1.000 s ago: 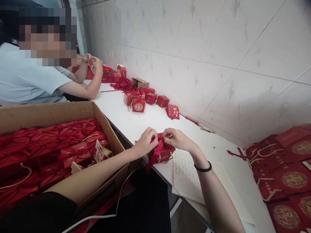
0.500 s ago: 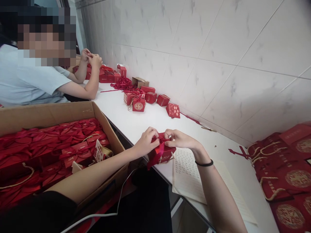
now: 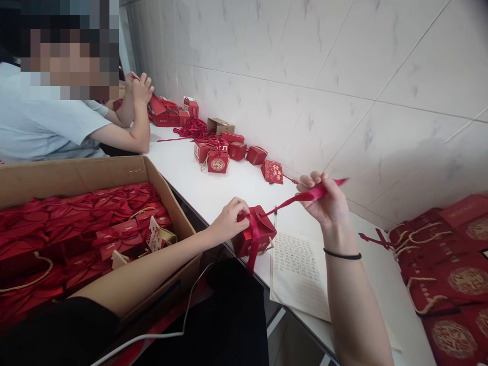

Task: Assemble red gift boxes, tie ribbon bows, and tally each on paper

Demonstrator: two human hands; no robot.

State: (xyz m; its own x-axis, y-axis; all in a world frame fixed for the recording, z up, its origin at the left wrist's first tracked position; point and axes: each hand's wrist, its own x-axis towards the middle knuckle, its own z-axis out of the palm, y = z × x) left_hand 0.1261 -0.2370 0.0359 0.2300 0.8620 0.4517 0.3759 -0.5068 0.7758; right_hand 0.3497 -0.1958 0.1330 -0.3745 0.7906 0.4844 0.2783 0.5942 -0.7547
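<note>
A small red gift box [image 3: 244,244] stands at the table's near edge, with a dark red ribbon [image 3: 290,202] running over its top. My left hand [image 3: 231,221] pinches the ribbon at the box's left upper side, and one ribbon tail hangs down the front. Raised to the right of the box, my right hand [image 3: 322,201] grips the ribbon's other end, which stretches taut between hand and box. The ribbon's tip sticks out past my thumb.
A cardboard carton [image 3: 160,178] full of ribboned red boxes stands at left. Written sheets [image 3: 297,264] lie right of the box. Red boxes [image 3: 218,161] and a ribbon pile [image 3: 194,128] sit along the wall. Red bags [image 3: 453,274] stand at right. A co-worker's hands [image 3: 141,87] hold something red.
My right hand has moved up and right from the box, drawing the ribbon end out straight. My left hand stays at the box. The co-worker's hands now have a red piece beneath them.
</note>
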